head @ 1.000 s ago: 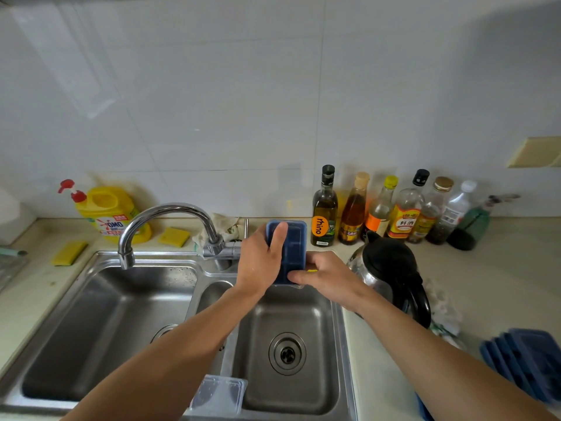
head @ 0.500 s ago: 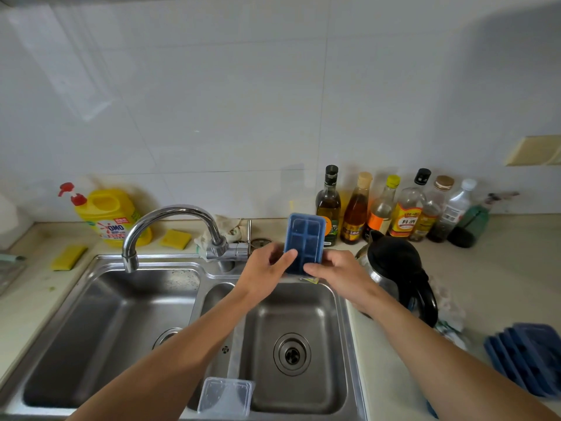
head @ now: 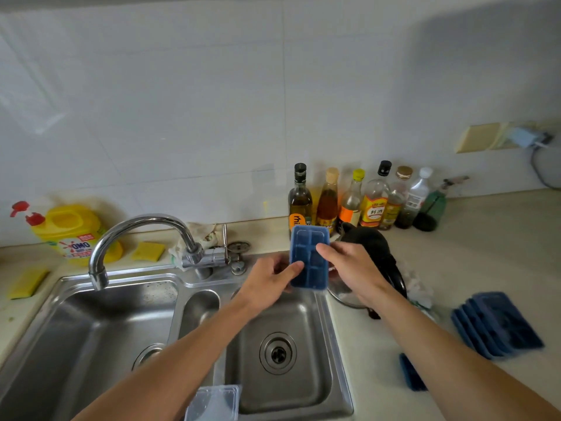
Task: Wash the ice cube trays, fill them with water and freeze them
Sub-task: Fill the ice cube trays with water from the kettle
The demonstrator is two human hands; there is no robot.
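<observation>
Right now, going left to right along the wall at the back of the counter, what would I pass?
Yellow detergent jug → yellow sponge behind the sink → crumpled rag → olive oil bottle → green spray bottle.

The ice cube tray (head: 309,256) had shifted in the grip. A second before, the left hand (head: 267,281) covered much of its left side, one finger laid up to the top. By now that hand had slid down, and only its thumb pinched the lower left edge, so the compartments showed. The right hand (head: 355,268), earlier at the tray's bottom end, had come up along the right edge, thumb across the face. Both hands had carried it rightward, close to the kettle (head: 376,247) behind the right hand.
</observation>
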